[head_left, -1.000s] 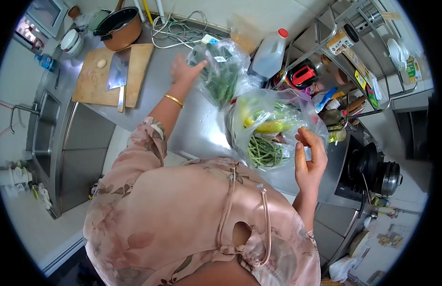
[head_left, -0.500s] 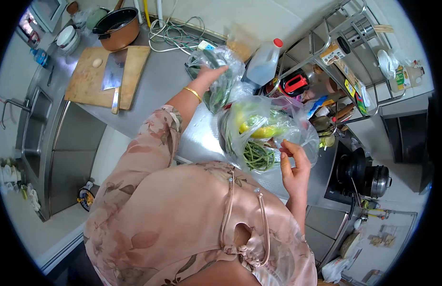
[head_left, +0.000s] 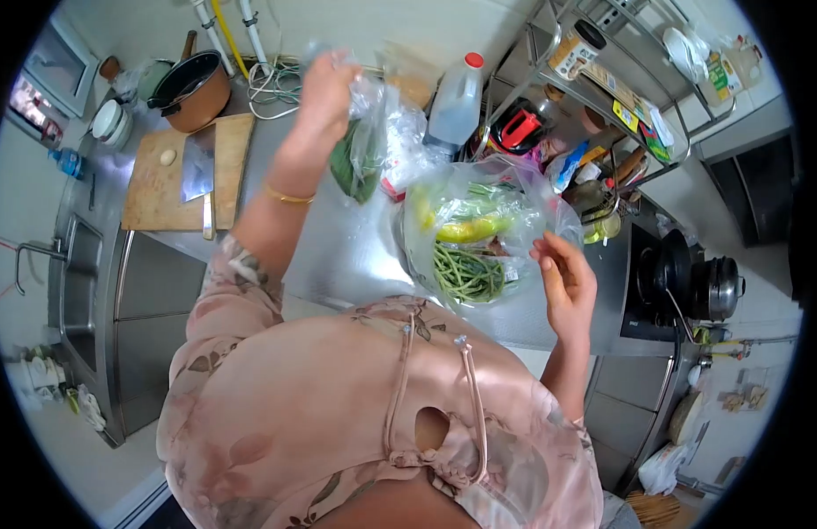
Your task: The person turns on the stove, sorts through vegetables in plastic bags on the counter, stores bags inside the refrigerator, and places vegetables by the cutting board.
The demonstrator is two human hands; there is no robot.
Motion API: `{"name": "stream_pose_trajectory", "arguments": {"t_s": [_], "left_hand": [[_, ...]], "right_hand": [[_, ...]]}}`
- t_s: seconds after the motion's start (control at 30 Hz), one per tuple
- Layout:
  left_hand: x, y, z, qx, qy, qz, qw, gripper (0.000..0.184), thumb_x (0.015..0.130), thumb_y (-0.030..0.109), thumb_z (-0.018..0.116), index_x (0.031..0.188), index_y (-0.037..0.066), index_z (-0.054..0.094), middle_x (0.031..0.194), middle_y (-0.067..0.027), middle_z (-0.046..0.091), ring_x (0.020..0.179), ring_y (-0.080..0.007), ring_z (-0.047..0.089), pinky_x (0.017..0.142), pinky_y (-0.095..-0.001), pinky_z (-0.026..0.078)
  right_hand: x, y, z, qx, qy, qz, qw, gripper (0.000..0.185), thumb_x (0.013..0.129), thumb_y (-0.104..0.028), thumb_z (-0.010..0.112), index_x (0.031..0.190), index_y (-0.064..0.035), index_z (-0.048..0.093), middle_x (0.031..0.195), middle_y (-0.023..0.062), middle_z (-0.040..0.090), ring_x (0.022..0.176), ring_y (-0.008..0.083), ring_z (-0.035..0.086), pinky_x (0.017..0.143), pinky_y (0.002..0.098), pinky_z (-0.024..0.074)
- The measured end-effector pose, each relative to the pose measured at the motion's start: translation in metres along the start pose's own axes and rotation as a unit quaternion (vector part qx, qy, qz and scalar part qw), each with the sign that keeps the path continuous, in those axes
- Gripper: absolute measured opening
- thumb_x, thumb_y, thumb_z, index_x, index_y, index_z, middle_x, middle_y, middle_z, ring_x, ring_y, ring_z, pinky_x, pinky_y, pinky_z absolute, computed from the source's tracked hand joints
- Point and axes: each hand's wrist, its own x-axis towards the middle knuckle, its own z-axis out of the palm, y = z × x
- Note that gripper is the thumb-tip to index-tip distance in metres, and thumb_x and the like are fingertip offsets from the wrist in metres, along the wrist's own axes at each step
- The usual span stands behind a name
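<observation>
Right hand [head_left: 569, 286]: half open, fingers loosely bent, thumb apart, holding nothing; right at the edge of the large bag, touching or not hard to tell.
Large bag [head_left: 558, 212]: clear plastic, gaping at the top, just left of the right hand, resting on the counter.
Beans [head_left: 468, 273]: long and green, coiled inside the large bag, left of the right hand.
Yellow vegetable [head_left: 472, 230]: in the same bag, just beyond the beans.
Counter [head_left: 333, 251]: shiny metal, between and below both hands.
Board [head_left: 152, 185]: wooden, lying left of the left hand.
Cleaver [head_left: 197, 167]: flat on the board, handle toward the body.
Greens bag [head_left: 355, 163]: clear plastic, leafy green showing through, just below the left hand; clear of the counter or not, impossible to tell.
Left hand [head_left: 327, 93]: raised, blurred, fingers closed around the top of the greens bag.
Jug [head_left: 457, 110]: red-capped, upright, right of the left hand.
Pot [head_left: 201, 97]: brown outside, beyond the board, well left of the left hand.
</observation>
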Motion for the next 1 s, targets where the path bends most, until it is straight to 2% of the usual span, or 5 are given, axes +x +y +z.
{"name": "stream_pose_trajectory", "arguments": {"t_s": [0.33, 0.47, 0.67, 0.83, 1.0], "left_hand": [[-0.118, 0.132, 0.112, -0.084, -0.445, 0.094, 0.886, 0.016, 0.089, 0.011, 0.054, 0.096, -0.002, 0.05, 0.096, -0.0053, 0.059, 0.079, -0.0143, 0.057, 0.082, -0.0289, 0.044], [-0.169, 0.095, 0.174, -0.234, -0.363, -0.012, 0.902, 0.021, 0.081, 0.003, 0.055, 0.099, -0.001, 0.045, 0.079, -0.0062, 0.053, 0.065, -0.0118, 0.051, 0.059, -0.0269, 0.043], [-0.2, 0.068, 0.207, -0.232, -0.363, -0.112, 0.895, 0.025, 0.077, 0.002, 0.058, 0.098, -0.001, 0.044, 0.077, -0.0076, 0.051, 0.062, -0.0124, 0.052, 0.055, -0.0275, 0.043], [-0.181, 0.039, 0.158, -0.089, -0.396, -0.07, 0.911, 0.021, 0.084, 0.007, 0.058, 0.099, -0.002, 0.048, 0.092, -0.0112, 0.058, 0.098, -0.0208, 0.06, 0.077, -0.0277, 0.05], [-0.149, 0.003, 0.11, -0.148, -0.298, -0.311, 0.89, 0.015, 0.085, 0.007, 0.056, 0.098, 0.0, 0.05, 0.098, -0.0126, 0.06, 0.091, -0.0223, 0.062, 0.079, -0.0318, 0.052]], "right_hand": [[0.015, -0.036, -0.004, 0.249, -0.055, -0.069, 0.965, 0.097, 0.063, -0.035, 0.083, 0.137, -0.002, 0.029, 0.128, 0.0149, 0.044, 0.113, 0.0293, 0.049, 0.09, 0.0422, 0.0441], [-0.018, -0.014, -0.064, 0.294, -0.005, 0.008, 0.956, 0.076, 0.071, -0.021, 0.075, 0.131, 0.0003, 0.033, 0.116, 0.0167, 0.05, 0.092, 0.0298, 0.058, 0.065, 0.0453, 0.0516], [-0.054, -0.02, -0.159, 0.059, 0.076, -0.033, 0.995, 0.073, 0.069, -0.021, 0.073, 0.127, 0.0052, 0.039, 0.121, 0.0171, 0.049, 0.106, 0.0266, 0.052, 0.085, 0.0379, 0.0457], [-0.022, -0.06, -0.132, -0.069, -0.007, -0.048, 0.996, 0.066, 0.061, -0.024, 0.071, 0.119, 0.0025, 0.054, 0.13, 0.0249, 0.044, 0.121, 0.0332, 0.044, 0.099, 0.0406, 0.0334], [0.027, -0.024, -0.085, -0.07, -0.195, -0.013, 0.978, 0.06, 0.064, -0.018, 0.074, 0.119, -0.0015, 0.056, 0.122, 0.0147, 0.054, 0.115, 0.0238, 0.049, 0.1, 0.0347, 0.033]]}}
